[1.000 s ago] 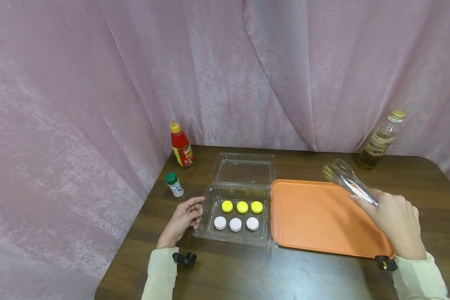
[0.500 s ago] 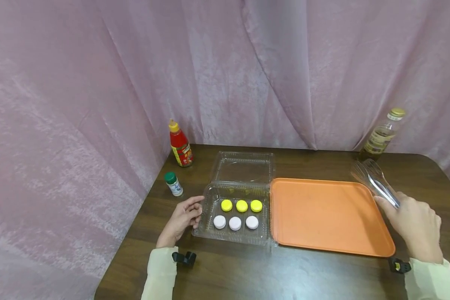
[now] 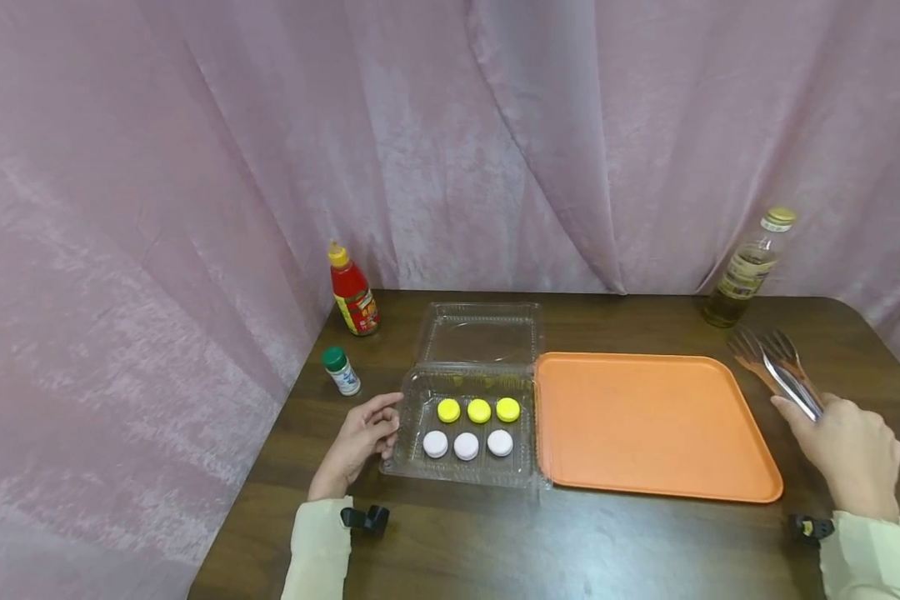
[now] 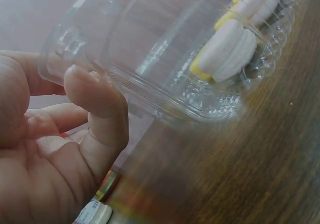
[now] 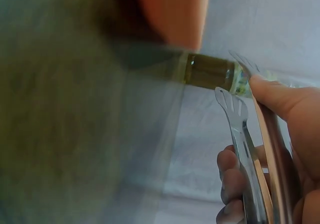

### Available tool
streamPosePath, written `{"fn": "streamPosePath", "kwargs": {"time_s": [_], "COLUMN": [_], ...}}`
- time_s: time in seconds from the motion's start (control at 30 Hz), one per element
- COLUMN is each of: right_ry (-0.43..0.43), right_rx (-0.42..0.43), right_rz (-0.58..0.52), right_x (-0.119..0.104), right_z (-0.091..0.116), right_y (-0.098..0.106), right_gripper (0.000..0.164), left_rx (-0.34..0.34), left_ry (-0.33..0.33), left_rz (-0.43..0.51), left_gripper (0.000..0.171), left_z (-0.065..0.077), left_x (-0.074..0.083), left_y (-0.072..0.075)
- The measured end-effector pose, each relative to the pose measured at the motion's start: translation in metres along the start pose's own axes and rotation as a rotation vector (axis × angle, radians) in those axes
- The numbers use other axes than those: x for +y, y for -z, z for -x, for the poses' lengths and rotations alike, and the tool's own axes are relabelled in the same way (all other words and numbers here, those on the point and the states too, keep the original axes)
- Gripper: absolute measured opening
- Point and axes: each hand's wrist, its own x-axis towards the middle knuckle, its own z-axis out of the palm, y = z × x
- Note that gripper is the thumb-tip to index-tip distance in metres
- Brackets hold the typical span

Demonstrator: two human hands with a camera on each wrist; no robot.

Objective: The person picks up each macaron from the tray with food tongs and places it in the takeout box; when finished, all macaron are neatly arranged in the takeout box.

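Observation:
My left hand (image 3: pixel 356 442) pinches the left rim of a clear plastic clamshell container (image 3: pixel 412 454) between thumb and fingers, plain in the left wrist view. The container lies with its lid (image 3: pixel 483 333) folded back. Inside it are a row of three yellow macarons (image 3: pixel 478 411) and a nearer row of three whitish macarons (image 3: pixel 466 447); some show through the wall as white macarons (image 4: pixel 227 49). My right hand (image 3: pixel 851 454) grips metal serving tongs (image 3: pixel 783 375) beyond the tray's right edge. The tongs' slotted ends (image 5: pixel 232 104) are apart with nothing between them.
An orange tray (image 3: pixel 652 425) lies against the container's right side. A red sauce bottle (image 3: pixel 355 296) and a green-capped shaker (image 3: pixel 342 372) stand at the left. An oil bottle (image 3: pixel 742 275) stands at the back right. A pink curtain (image 3: pixel 450 167) hangs behind the table.
My right hand has moved right with the tongs, from over the tray to beyond its right edge. The left hand keeps its place on the container. The head view has shifted slightly.

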Motion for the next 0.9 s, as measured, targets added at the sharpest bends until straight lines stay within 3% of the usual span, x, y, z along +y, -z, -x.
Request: {"fn": "streamPosePath", "kwargs": {"time_s": [0.9], "right_ry": [-0.069], "right_rx": [-0.173], "right_rz": [0.051], "right_x": [0.015], "right_z": [-0.005], "right_y": [0.003], "right_gripper": [0.082], "left_rx": [-0.017], "left_ry": [-0.008], "left_rz": [-0.004], "left_gripper": [0.046], "left_z": [0.003], "left_x": [0.004], "left_y": [-0.001]}}
